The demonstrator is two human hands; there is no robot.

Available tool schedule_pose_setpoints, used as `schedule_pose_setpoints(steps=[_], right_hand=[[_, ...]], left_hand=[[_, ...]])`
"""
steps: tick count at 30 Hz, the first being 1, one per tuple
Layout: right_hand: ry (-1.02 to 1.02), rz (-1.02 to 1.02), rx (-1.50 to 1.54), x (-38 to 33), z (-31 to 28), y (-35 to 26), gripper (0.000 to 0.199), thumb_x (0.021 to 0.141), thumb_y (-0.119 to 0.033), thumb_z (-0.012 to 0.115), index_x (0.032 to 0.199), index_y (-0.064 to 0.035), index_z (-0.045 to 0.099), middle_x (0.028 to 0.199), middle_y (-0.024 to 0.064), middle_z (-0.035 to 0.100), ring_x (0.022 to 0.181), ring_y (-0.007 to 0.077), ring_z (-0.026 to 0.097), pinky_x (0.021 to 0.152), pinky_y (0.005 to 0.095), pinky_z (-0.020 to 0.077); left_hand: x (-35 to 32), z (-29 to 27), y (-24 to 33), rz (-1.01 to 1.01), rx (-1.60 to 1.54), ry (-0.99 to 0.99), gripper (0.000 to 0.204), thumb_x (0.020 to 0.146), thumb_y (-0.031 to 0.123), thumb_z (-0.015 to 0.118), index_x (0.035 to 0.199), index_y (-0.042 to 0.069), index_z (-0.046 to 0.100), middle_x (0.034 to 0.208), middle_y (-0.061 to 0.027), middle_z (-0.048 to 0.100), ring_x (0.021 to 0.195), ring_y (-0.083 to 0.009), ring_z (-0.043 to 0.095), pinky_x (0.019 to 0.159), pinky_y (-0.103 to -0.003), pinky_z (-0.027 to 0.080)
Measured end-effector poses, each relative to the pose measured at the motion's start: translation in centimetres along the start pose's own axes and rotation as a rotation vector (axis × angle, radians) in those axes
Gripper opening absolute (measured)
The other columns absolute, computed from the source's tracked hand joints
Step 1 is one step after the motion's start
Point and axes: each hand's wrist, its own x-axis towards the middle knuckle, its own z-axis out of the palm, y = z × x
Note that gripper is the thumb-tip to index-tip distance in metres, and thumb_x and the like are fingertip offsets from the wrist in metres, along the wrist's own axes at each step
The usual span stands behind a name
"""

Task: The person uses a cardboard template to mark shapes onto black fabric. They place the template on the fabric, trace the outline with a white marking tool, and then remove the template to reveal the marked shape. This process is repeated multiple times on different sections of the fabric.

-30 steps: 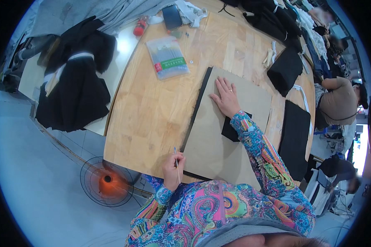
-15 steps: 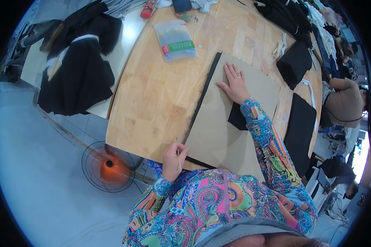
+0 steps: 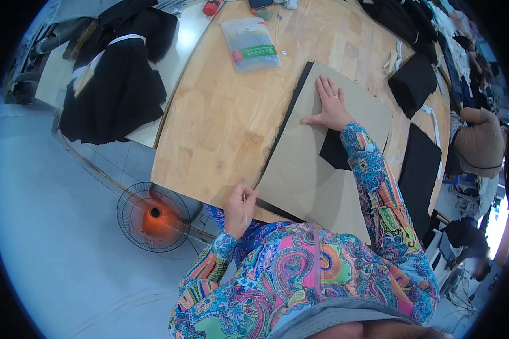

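A large beige card pattern (image 3: 300,164) lies on the wooden table, on top of black fabric (image 3: 287,116) whose raw edge shows along the card's left and near sides. My right hand (image 3: 333,110) rests flat on the card's far part, fingers spread. My left hand (image 3: 238,210) is closed round a thin pen (image 3: 244,199), beside the card's near left corner. Whether the pen's tip touches anything is too small to tell. A black angular patch (image 3: 335,151) shows in the card beside my right wrist, partly hidden by my sleeve.
A clear packet of thin sticks (image 3: 251,45) lies on the wooden table (image 3: 209,124) beyond the card. Black fabric pieces (image 3: 417,164) lie to the right. Black cloth (image 3: 116,96) is heaped on a pale table at left. An orange fan (image 3: 154,217) stands on the floor. Another person (image 3: 479,141) is at right.
The whole view has shifted slightly, so the table and card appear a little higher and further right. My right hand's thumb has spread out more. The left hand keeps the pen near the same corner.
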Motion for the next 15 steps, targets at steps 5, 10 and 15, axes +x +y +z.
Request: schedule_pose_setpoints(steps=[5, 10, 15], right_hand=[[0.002, 0.005, -0.023, 0.1, 0.1, -0.1, 0.135, 0.052, -0.076, 0.07, 0.146, 0.0026, 0.014, 0.155, 0.018, 0.011, 0.144, 0.033, 0.006, 0.111, 0.058, 0.0057], [-0.003, 0.013, -0.029, -0.1, 0.0, 0.0, 0.135, 0.052, -0.076, 0.07, 0.146, 0.0026, 0.013, 0.155, 0.0178, 0.011, 0.144, 0.0326, 0.005, 0.112, 0.0579, 0.0057], [-0.004, 0.012, -0.012, 0.0, 0.1, 0.0, 0.136, 0.052, -0.078, 0.069, 0.147, 0.0021, 0.013, 0.155, 0.0176, 0.011, 0.144, 0.0323, 0.005, 0.112, 0.0577, 0.0052]], left_hand=[[0.1, 0.1, -1.0, 0.015, -0.07, -0.011, 0.014, 0.087, 0.006, 0.063, 0.081, 0.003, 0.051, 0.068, 0.0021, 0.05, 0.062, -0.0046, 0.043, 0.055, -0.021, 0.037], [0.0, 0.1, -1.0, 0.031, -0.046, -0.015, 0.014, 0.088, 0.006, 0.063, 0.08, 0.003, 0.05, 0.068, 0.0014, 0.051, 0.062, -0.0046, 0.044, 0.055, -0.021, 0.037], [0.0, 0.3, -2.2, 0.039, -0.053, -0.016, 0.015, 0.089, 0.005, 0.062, 0.081, 0.003, 0.05, 0.069, 0.0, 0.054, 0.063, -0.0053, 0.05, 0.057, -0.021, 0.041]])
